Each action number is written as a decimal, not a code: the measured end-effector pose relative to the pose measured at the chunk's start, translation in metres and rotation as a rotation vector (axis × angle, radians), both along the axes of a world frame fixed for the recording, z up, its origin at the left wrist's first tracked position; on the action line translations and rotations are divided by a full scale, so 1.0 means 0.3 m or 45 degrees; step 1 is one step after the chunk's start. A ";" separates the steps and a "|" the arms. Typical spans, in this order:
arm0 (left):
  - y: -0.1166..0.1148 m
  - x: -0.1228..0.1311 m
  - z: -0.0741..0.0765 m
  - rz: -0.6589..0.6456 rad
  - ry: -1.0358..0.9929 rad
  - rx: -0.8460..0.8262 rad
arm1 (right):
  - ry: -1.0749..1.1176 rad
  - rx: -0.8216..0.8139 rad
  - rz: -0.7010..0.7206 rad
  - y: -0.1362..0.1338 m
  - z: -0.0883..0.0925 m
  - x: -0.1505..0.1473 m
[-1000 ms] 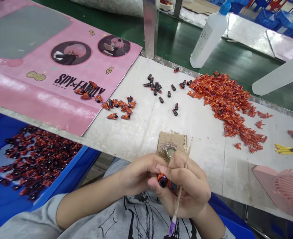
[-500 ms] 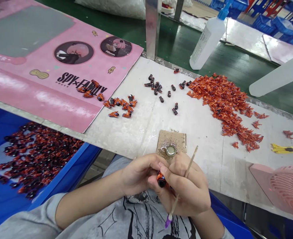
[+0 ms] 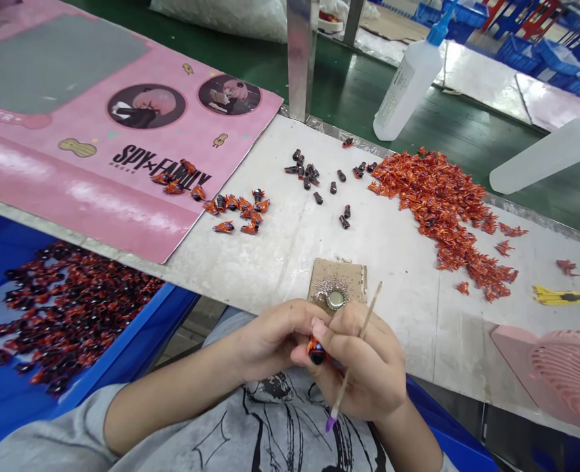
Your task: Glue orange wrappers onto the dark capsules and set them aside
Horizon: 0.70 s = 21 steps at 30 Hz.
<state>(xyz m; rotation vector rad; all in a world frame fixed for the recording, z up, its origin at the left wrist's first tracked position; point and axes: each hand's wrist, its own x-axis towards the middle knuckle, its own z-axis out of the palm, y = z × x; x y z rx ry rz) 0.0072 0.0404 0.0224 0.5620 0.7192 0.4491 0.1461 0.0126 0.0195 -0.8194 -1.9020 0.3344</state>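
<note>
My left hand (image 3: pixel 273 341) is closed, its fingertips pinching a small orange-and-black plastic part (image 3: pixel 315 351) just in front of my shirt. My right hand (image 3: pixel 371 364) meets it there, with thumb and fingers closed on the same part. A thin pale stick with a purple tip (image 3: pixel 344 383) is also tucked in my right hand, slanting across the fingers with the purple end down. Beyond the hands lies a cardboard piece (image 3: pixel 322 272), speckled with glitter-like bits, with a small round metal cap (image 3: pixel 336 299) on it. My fingertips partly hide the plastic part.
Several dark parts (image 3: pixel 311 172) and a heap of orange pieces (image 3: pixel 437 196) lie on the white table. Orange-and-black parts (image 3: pixel 243 208) sit left, beside a pink mat (image 3: pixel 172 226). A blue bin (image 3: pixel 123 354) holds many parts. Bottles (image 3: pixel 408 88), a yellow cutter (image 3: pixel 560 295) and a pink fan (image 3: pixel 565 367) stand right.
Both hands shift slightly left with the small part, which turns a little between the fingers. The stick moves along with the right hand. The things on the table stay put.
</note>
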 end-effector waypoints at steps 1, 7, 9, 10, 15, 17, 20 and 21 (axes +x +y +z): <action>0.010 -0.009 -0.004 0.007 0.039 0.062 | -0.018 -0.025 0.003 0.007 -0.006 0.011; 0.142 -0.166 -0.029 0.289 0.919 1.006 | -0.031 -0.164 -0.214 0.035 -0.050 0.137; 0.201 -0.246 -0.030 0.315 1.487 1.410 | 0.041 -0.208 -0.310 0.026 -0.062 0.181; 0.230 -0.284 -0.029 0.281 1.700 1.519 | 0.057 -0.222 -0.352 0.018 -0.068 0.198; 0.361 -0.383 -0.007 -0.088 2.275 1.617 | 0.056 -0.304 -0.455 -0.020 -0.109 0.236; 0.413 -0.356 0.004 -0.102 2.326 1.688 | 0.145 -0.378 -0.477 -0.020 -0.137 0.233; 0.493 -0.258 0.003 -0.244 2.083 1.953 | 0.428 -0.363 -0.469 -0.006 -0.177 0.221; 0.519 -0.220 -0.004 -0.330 1.973 2.048 | 0.506 -0.325 -0.458 -0.004 -0.184 0.215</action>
